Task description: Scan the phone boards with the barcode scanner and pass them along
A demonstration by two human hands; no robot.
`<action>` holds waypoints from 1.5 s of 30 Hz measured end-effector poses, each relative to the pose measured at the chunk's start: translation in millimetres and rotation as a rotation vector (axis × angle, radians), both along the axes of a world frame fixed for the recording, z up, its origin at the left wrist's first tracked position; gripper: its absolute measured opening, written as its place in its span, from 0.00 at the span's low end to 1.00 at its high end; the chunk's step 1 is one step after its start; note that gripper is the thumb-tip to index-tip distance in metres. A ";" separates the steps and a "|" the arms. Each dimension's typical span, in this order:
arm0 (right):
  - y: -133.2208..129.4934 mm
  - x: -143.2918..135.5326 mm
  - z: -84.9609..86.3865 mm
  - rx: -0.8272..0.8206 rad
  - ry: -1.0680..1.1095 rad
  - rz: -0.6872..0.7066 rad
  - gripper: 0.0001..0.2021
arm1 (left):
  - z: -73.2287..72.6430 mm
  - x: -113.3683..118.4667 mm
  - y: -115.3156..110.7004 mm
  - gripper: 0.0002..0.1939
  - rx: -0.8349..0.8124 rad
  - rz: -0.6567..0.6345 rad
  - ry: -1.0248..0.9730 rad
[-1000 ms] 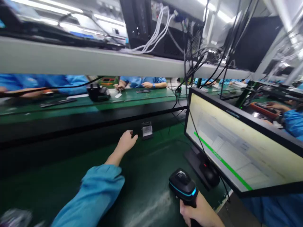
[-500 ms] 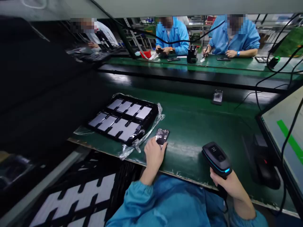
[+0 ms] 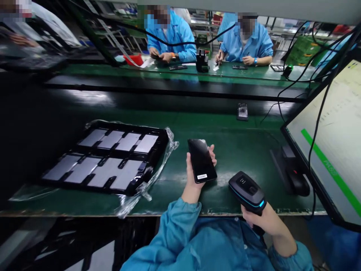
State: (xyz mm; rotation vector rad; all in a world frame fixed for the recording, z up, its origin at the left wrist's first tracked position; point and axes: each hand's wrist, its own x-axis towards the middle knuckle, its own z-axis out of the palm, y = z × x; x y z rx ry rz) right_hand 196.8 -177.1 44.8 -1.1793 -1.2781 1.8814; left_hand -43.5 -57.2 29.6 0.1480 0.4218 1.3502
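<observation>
A monitor (image 3: 334,154) shows a pale screen with a slanting green band reading "PASS". A black cable (image 3: 317,124) hangs in front of it, and a black mouse (image 3: 299,182) with a red light sits just to its left. Well left of the monitor, a black tray (image 3: 160,145) holds grey plates (image 3: 126,174) in two rows, clear plastic (image 3: 172,144) along its edge. Beyond the monitor, to its left, are a green crate (image 3: 303,51), two people in blue jackets (image 3: 183,35) and a red box (image 3: 134,60).

phone (image 3: 202,160) glossy; scanner (image 3: 246,189) smooth plastic; wrap (image 3: 125,205) crinkled plastic; sleeve (image 3: 180,220) cloth.
</observation>
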 end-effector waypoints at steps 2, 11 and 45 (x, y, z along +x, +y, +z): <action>-2.4 -4.6 5.9 -0.004 0.135 0.021 0.19 | 8.2 12.6 5.8 0.37 0.010 -0.075 -0.125; -12.2 -29.7 18.4 -0.276 0.502 -0.056 0.21 | 9.5 30.7 11.6 0.39 0.088 -0.169 -0.264; 7.0 -65.9 31.0 0.395 -0.366 -0.265 0.09 | -15.2 43.5 3.2 0.23 0.288 0.153 1.227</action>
